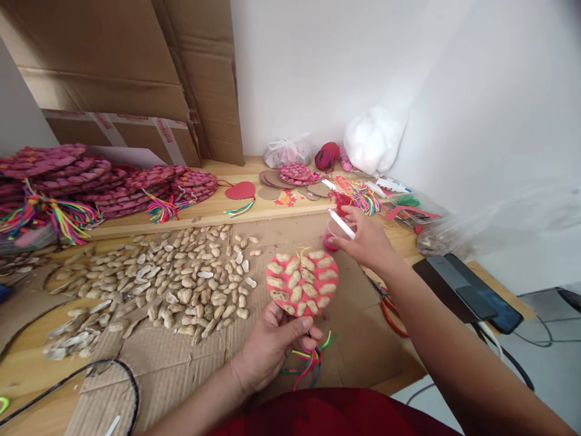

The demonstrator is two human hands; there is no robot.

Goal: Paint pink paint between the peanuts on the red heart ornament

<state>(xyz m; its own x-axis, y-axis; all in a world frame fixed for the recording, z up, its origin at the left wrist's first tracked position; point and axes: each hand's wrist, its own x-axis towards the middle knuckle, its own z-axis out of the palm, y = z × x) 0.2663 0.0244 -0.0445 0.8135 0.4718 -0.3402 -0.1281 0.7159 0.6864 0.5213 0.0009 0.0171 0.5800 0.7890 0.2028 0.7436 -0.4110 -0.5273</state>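
Note:
My left hand [276,345] grips the lower edge of a red heart-shaped card [302,284], thumb in front. Rows of unpainted peanuts cover its face, and a yellow cord shows at its top. Colourful tassel threads [313,357] hang below that hand. Between the thumb and fingers of my right hand [370,236] is a white pen-shaped stick [341,224] with a pinkish upper end; its exact kind is unclear. Right beside these fingers stands a small clear cup [330,241] of pink liquid, partly hidden by the hand and stick.
Loose peanuts [190,297] spread over cardboard at left. Stacked pink peanut crafts [91,181] stand behind them. A plain red heart [240,191] lies at the back, near yarn balls [327,156]. Orange-handled scissors [393,315] and phones [485,309] lie at right.

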